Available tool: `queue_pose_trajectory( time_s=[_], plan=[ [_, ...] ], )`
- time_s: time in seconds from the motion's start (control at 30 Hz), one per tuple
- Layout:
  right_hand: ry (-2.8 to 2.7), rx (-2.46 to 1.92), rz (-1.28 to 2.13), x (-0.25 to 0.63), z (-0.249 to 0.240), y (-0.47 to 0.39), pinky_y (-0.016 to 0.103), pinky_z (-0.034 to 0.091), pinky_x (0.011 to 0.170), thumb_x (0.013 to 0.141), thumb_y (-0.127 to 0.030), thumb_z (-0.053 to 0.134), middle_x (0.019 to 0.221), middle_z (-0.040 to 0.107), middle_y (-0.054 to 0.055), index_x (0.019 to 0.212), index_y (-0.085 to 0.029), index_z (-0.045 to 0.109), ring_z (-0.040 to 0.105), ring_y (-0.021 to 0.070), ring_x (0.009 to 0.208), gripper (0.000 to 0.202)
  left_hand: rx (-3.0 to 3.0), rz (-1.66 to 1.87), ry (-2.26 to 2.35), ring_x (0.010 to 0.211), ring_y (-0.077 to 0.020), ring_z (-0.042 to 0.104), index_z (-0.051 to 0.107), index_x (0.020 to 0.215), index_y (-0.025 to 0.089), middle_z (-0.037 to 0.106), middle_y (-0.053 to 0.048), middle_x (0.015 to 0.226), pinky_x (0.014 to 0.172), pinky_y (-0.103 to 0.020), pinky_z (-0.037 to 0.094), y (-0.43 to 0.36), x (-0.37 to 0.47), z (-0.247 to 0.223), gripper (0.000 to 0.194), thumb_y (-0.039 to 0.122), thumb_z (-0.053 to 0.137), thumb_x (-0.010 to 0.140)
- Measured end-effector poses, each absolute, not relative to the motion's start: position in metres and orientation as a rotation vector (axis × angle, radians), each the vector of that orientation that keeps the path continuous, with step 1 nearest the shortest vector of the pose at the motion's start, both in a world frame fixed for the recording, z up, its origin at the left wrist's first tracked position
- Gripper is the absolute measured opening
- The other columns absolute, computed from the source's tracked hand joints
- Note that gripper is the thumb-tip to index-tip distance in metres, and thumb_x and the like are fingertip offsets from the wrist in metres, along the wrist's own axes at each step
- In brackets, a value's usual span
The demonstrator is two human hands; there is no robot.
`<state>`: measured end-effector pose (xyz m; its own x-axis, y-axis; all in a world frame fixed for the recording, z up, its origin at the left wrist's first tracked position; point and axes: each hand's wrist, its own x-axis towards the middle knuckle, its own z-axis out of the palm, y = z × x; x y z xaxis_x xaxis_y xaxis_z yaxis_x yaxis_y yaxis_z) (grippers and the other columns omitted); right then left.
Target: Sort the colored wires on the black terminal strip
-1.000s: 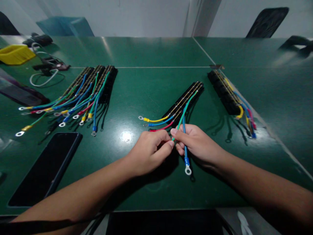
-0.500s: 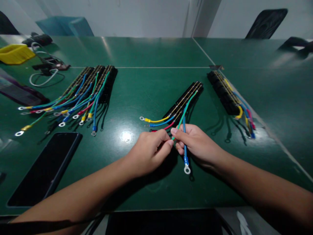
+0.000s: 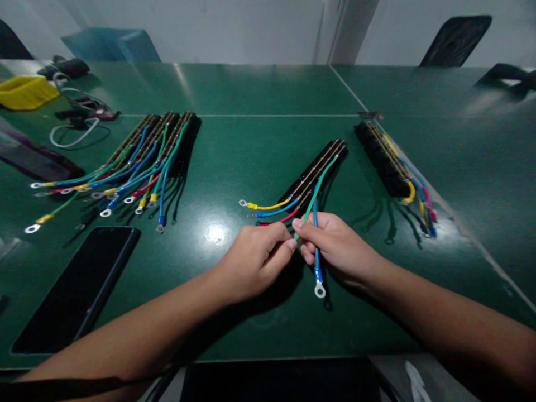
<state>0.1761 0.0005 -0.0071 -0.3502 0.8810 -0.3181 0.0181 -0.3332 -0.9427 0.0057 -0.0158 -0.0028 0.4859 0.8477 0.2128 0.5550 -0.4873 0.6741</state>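
Observation:
Both hands meet at the near end of a black terminal strip with coloured wires. My left hand pinches the lower end of the green wire; that end is hidden in the fingers. Thumb and fingers of my right hand close on the same green wire a little higher. A blue wire passes through the right hand's fingers, its ring terminal hanging below. Left of the hands, a yellow wire and another blue wire stick out. The red wire runs behind my left hand.
Several wired strips lie side by side at left, ring terminals towards me. One more strip lies at right. A phone rests near the left front edge of the green table. Further back are a yellow bin and a cable.

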Motion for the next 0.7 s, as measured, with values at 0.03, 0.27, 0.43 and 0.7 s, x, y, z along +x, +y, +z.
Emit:
queue_pose_trajectory(
  time_s=[0.03, 0.27, 0.43, 0.7],
  plan=[
    [-1.276, -1.227, 1.745, 0.1762, -0.0072, 0.0006, 0.016, 0.033, 0.041, 0.088, -0.037, 0.056, 0.047, 0.05, -0.006, 0.072, -0.016, 0.051, 0.046, 0.0057, 0.04, 0.027, 2.197, 0.736, 1.159, 0.052, -0.0073, 0.048, 0.058, 0.075, 0.013, 0.057, 0.003, 0.06, 0.052, -0.02, 0.031, -0.0159, 0.0058, -0.0031, 0.021, 0.023, 0.048, 0.091],
    [-1.298, -1.227, 1.73, 0.1772, -0.0084, 0.0012, 0.017, 0.034, 0.041, 0.089, -0.036, 0.055, 0.047, 0.051, -0.005, 0.07, -0.016, 0.051, 0.046, 0.0062, 0.04, 0.027, 2.251, 0.803, 1.131, 0.053, -0.007, 0.048, 0.06, 0.077, 0.013, 0.058, 0.003, 0.061, 0.053, -0.019, 0.032, -0.0154, 0.005, -0.0052, 0.017, 0.023, 0.052, 0.088],
    [-1.278, -1.216, 1.742, 0.1771, -0.0085, 0.0013, 0.017, 0.035, 0.042, 0.089, -0.037, 0.055, 0.047, 0.05, -0.005, 0.071, -0.016, 0.052, 0.047, 0.0067, 0.041, 0.028, 2.153, 0.692, 1.172, 0.052, -0.0078, 0.047, 0.059, 0.074, 0.014, 0.056, 0.002, 0.057, 0.051, -0.02, 0.031, -0.0166, 0.0057, -0.0016, 0.026, 0.026, 0.045, 0.093],
    [-1.279, -1.213, 1.745, 0.1784, -0.0115, 0.0017, 0.018, 0.035, 0.042, 0.09, -0.037, 0.055, 0.047, 0.052, -0.004, 0.071, -0.016, 0.052, 0.047, 0.0067, 0.041, 0.028, 2.143, 0.779, 1.181, 0.05, -0.0063, 0.047, 0.06, 0.076, 0.013, 0.056, 0.004, 0.057, 0.052, -0.019, 0.031, -0.0168, 0.0057, -0.0039, 0.02, 0.027, 0.052, 0.088]
  ],
)
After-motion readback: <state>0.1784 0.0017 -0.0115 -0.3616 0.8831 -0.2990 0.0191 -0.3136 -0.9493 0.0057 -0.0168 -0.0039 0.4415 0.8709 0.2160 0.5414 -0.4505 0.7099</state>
